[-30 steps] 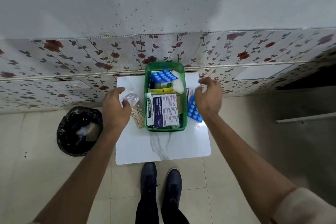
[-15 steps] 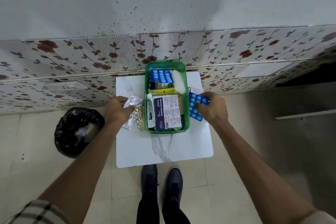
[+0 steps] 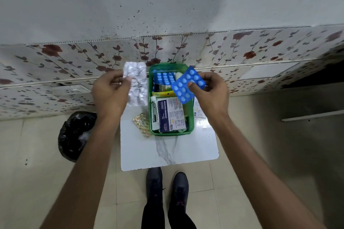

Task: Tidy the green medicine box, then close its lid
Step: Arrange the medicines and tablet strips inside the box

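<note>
Silver foil strip (image 3: pixel 136 83) pinched in the left hand (image 3: pixel 109 91) fingers. Right hand (image 3: pixel 210 93) fingers clamp a blue blister pack (image 3: pixel 187 84); the green medicine box (image 3: pixel 190 115) sits open below them.

Bare tabletop (image 3: pixel 167 156) before green box (image 3: pixel 190 122); gold strip (image 3: pixel 142 123) crowds box's left.

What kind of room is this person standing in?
Probably a home, perhaps a kitchen or utility corner: flowered wall tiles, a tiled floor, a bin lined with a black bag and a small marble-look table.
</note>
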